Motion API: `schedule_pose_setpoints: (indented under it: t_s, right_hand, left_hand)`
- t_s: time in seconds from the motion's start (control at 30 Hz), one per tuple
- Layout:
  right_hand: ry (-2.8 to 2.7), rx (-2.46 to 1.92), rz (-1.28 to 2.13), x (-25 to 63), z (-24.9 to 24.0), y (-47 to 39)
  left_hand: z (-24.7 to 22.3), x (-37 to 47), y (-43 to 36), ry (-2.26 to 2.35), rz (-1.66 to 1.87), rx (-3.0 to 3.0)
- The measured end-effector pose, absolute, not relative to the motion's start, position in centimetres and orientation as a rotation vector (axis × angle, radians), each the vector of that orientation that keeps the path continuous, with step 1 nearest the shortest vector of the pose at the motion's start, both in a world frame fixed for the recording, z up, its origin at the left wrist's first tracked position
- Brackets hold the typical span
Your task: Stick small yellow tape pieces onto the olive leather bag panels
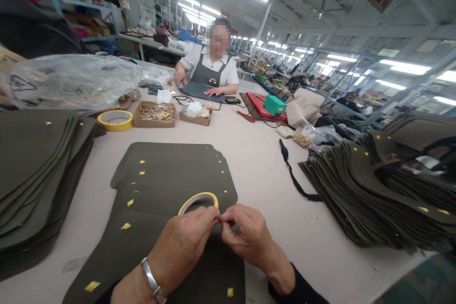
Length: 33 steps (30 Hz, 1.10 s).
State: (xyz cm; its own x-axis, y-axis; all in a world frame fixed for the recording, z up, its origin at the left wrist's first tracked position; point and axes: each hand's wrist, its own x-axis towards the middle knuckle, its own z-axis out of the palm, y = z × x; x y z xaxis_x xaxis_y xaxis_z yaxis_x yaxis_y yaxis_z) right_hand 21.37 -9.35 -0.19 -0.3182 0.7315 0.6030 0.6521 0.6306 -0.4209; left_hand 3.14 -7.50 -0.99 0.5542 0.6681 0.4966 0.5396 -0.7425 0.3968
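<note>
My left hand, with a silver bangle at its wrist, is closed on a roll of yellow tape. Beside it, my right hand pinches thumb and forefinger together at the roll's right edge, the fingertips of both hands meeting. Whatever lies in the right pinch is hidden; the tape's loose end cannot be made out. Under both hands spread overlapping dark olive panels, bearing small yellow tape pieces on the left and small shiny metal studs along the right edge.
Stacked olive panels stand at left and right. Another yellow tape roll lies near a box of gold metal parts. A black strap lies at right. Across the table, a co-worker handles a dark panel.
</note>
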Motion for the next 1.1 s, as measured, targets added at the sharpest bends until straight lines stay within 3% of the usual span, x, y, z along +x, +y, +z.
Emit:
schedule_pose_setpoints:
  t_s: [0.07,0.27,0.4,0.5,0.67,1.1]
  right_hand:
    - [-1.948,-1.191,0.253,21.2,-0.2,-9.2]
    - [-1.324,-1.477,1.081,20.7,-0.6,-8.1]
    - [-1.064,-1.51,1.248,21.8,-1.7,-5.9]
    - [-1.038,-1.592,1.338,23.3,-2.6,-4.4]
    - [-1.266,-1.705,1.249,24.3,-3.1,-3.3]
    - [-1.866,-1.73,0.61,23.3,-2.8,-2.8]
  left_hand:
    - [-1.0,3.4,-7.0,1.034,0.929,2.61]
    - [-1.2,4.2,-6.2,0.978,1.092,2.657]
    - [-1.8,4.7,-6.5,0.945,1.1,2.682]
    - [-2.6,4.9,-6.5,1.045,0.878,2.786]
    - [-3.4,5.2,-6.2,1.141,0.498,2.872]
    - [-3.3,5.3,-6.1,1.154,0.408,2.768]
